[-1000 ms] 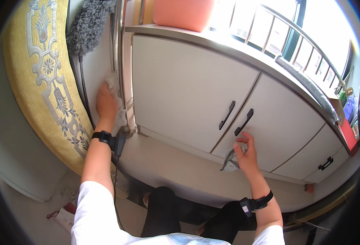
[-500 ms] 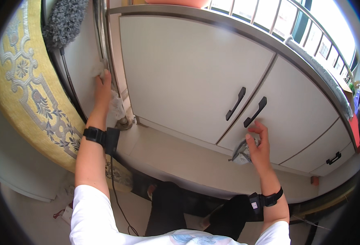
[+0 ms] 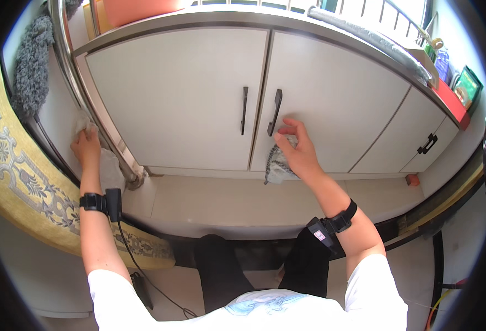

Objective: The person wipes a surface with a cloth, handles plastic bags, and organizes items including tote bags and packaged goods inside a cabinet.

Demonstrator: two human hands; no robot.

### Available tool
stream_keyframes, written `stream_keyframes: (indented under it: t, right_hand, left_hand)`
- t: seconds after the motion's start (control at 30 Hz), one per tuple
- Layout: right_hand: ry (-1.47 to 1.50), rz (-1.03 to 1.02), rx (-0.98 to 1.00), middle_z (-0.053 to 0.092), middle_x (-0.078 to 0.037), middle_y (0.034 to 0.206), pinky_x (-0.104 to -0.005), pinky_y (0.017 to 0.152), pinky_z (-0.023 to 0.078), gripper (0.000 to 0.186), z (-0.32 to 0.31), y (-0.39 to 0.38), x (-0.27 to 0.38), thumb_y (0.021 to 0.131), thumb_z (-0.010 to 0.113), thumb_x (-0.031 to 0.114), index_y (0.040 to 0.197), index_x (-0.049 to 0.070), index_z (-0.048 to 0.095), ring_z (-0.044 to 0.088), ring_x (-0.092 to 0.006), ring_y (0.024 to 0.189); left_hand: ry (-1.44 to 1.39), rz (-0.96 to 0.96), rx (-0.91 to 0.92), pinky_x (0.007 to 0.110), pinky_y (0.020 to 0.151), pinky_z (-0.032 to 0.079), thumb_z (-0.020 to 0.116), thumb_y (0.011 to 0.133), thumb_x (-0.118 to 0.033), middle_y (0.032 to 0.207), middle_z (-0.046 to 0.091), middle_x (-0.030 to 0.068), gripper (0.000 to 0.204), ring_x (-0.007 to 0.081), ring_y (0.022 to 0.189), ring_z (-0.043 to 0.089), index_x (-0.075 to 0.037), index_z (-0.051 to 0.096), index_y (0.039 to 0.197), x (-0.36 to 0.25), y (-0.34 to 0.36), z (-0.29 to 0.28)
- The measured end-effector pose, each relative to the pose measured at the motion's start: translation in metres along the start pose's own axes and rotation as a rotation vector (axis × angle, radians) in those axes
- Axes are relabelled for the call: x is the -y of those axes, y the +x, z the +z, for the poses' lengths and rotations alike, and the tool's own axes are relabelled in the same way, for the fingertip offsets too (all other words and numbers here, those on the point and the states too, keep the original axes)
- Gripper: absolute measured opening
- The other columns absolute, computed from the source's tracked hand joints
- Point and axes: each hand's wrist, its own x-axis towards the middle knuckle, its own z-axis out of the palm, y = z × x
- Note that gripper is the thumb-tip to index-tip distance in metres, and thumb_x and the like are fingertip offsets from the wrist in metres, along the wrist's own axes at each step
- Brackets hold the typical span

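My left hand [image 3: 87,144] is pinched on a crumpled white cloth [image 3: 109,165] against the wall beside the steel pole [image 3: 72,66]. My right hand [image 3: 298,149] is in front of the right cabinet door [image 3: 331,83], just below its black handle [image 3: 275,112]. Its thumb and forefinger are raised and apart, while a checked grey-and-white cloth [image 3: 277,165] hangs from the curled fingers behind them. Dark straps with small boxes sit on both forearms, and a cable runs from the left one. A grey fluffy duster [image 3: 33,71] stands above my left hand.
The white cabinets have a pink container [image 3: 138,8] and a grey roll [image 3: 369,38] on top, before a railed window. Packages [image 3: 463,88] stand at the right end. A yellow patterned padded edge [image 3: 28,187] curves along the left. A tiled ledge [image 3: 226,201] lies below the doors.
The view has tilted and shifted, bringing the cabinets more square-on. Both hands appear farther left in the picture; each keeps its cloth, and the right remains close to the handle.
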Motion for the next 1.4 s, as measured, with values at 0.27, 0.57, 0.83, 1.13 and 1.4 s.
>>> stream_keyframes:
  t: [0.27, 0.57, 0.83, 1.13, 1.4]
  right_hand:
    - [0.013, -0.159, -0.064, 0.055, -0.009, 0.104, -0.0296, 0.085, 0.042, 0.034, 0.006, 0.006, -0.011, 0.085, 0.058, 0.014, 0.116, 0.002, 0.047, 0.051, -0.0171, 0.098]
    - [-0.077, -0.133, 0.039, 0.054, -0.008, 0.109, -0.0293, 0.087, 0.040, 0.037, 0.021, -0.003, 0.001, 0.086, 0.058, 0.017, 0.118, 0.002, 0.047, 0.050, -0.0171, 0.104]
    - [-0.137, -0.080, -0.011, 0.055, -0.008, 0.102, -0.0300, 0.087, 0.040, 0.041, 0.016, -0.010, -0.001, 0.083, 0.062, 0.019, 0.117, 0.002, 0.047, 0.051, -0.0174, 0.097]
    - [-0.178, -0.097, 0.040, 0.056, -0.004, 0.101, -0.0274, 0.072, 0.037, 0.040, 0.014, -0.021, 0.006, 0.081, 0.062, 0.016, 0.117, 0.009, 0.047, 0.049, -0.0144, 0.094]
    - [-0.135, -0.099, 0.076, 0.056, -0.003, 0.101, -0.0277, 0.072, 0.036, 0.038, 0.019, -0.019, -0.005, 0.080, 0.062, 0.016, 0.115, 0.011, 0.049, 0.050, -0.0140, 0.094]
  left_hand:
    - [-0.882, 0.020, -0.039, 0.035, 0.101, 0.030, 0.051, 0.089, -0.021, 0.128, 0.045, 0.0201, 0.050, 0.0283, 0.121, 0.041, 0.003, 0.035, 0.129, -0.027, -0.027, 0.027]
    - [-1.157, -0.401, 0.152, 0.030, 0.086, 0.038, 0.039, 0.090, -0.054, 0.112, 0.052, 0.0113, 0.060, 0.0202, 0.101, 0.049, -0.002, 0.047, 0.120, 0.022, 0.007, -0.002]
    - [-0.943, -0.479, 0.368, 0.044, 0.072, 0.047, 0.049, 0.087, -0.045, 0.092, 0.066, 0.0181, 0.048, 0.0358, 0.082, 0.061, -0.005, 0.056, 0.114, 0.012, 0.021, 0.005]
    - [-0.148, 0.037, -0.315, 0.047, 0.073, 0.046, 0.053, 0.085, -0.019, 0.080, 0.058, 0.0208, 0.018, 0.0408, 0.082, 0.057, -0.001, 0.054, 0.088, -0.011, 0.001, -0.043]
    - [-0.264, -0.025, -0.247, 0.046, 0.076, 0.046, 0.054, 0.083, -0.023, 0.092, 0.060, 0.0239, 0.025, 0.0409, 0.087, 0.057, 0.001, 0.057, 0.090, -0.008, 0.013, -0.012]
